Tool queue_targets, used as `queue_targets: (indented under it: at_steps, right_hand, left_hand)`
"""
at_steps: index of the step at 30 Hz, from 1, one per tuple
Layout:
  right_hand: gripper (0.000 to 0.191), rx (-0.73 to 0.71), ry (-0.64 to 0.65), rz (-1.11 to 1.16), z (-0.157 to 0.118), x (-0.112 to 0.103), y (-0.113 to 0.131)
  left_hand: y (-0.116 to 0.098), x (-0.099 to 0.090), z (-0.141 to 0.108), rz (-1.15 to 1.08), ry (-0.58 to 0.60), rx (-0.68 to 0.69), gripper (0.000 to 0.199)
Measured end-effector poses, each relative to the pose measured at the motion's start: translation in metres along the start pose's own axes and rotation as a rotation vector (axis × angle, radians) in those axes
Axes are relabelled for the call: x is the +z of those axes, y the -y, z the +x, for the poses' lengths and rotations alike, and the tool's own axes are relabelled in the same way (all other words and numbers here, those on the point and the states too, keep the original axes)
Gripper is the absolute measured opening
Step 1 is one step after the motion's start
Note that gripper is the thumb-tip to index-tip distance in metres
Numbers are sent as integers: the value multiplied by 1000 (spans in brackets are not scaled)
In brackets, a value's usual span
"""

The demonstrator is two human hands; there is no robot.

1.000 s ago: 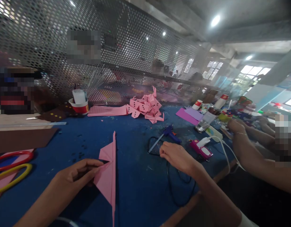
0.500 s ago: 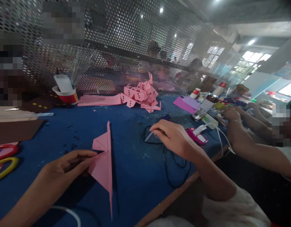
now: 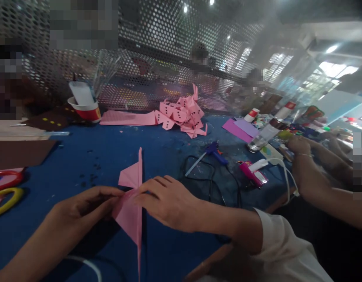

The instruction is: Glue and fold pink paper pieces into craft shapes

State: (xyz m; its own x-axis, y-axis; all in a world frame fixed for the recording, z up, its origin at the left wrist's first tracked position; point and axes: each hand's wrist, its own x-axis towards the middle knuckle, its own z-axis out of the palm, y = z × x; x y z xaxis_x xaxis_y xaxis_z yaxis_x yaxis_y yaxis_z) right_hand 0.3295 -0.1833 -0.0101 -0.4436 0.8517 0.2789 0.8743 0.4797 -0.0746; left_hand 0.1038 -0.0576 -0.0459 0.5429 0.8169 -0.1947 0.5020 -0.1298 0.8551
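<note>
A folded pink paper piece [image 3: 128, 219] with a long narrow edge stands over the blue table, its point reaching the bottom of the view. My left hand [image 3: 81, 211] pinches its left side between thumb and fingers. From the right, my right hand [image 3: 169, 203] reaches across, its thumb and fingertips closed on the paper's middle near the long edge. Right of the hands, a blue glue gun [image 3: 216, 152] with a clear stick and black cord lies on the table.
Pink folded pieces [image 3: 183, 113] are heaped at the back beside a pink strip stack [image 3: 128, 118]. Red and yellow scissors handles [image 3: 7, 197] lie left. A magenta device [image 3: 253, 173], a clear bottle [image 3: 265, 135] and another person's arms [image 3: 313, 176] are at right.
My right hand has moved left from the glue gun to the pink paper and now touches it. The glue gun is uncovered. The view has shifted slightly.
</note>
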Motion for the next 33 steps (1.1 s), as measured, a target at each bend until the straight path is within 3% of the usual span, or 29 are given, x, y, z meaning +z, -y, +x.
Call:
queue_targets:
  at_steps: [5,10,15,22,28,31,33]
  right_hand:
    - [17,206,-46,216,-2,9,-1]
    - [24,326,-82,353,-3,20,-3]
    - [31,251,-47,359,-5,22,-2]
    - [15,121,-26,222,-4,14,-5]
    - [17,39,-7,140,-5,14,-5]
    - [19,19,3,113,-6,15,-5]
    - [18,13,-3,104,-6,16,-5]
  left_hand:
    - [-21,3,-9,-103,56,85,34]
    - [-23,3,-14,-192,116,156,28]
    - [-21,2,-15,-239,121,146,30]
    - [-24,2,-15,-269,137,136,29]
    - [-20,3,-16,-133,110,169,27]
    - [-18,6,-17,-5,56,248,23]
    - [-15,9,-18,95,-9,389,20]
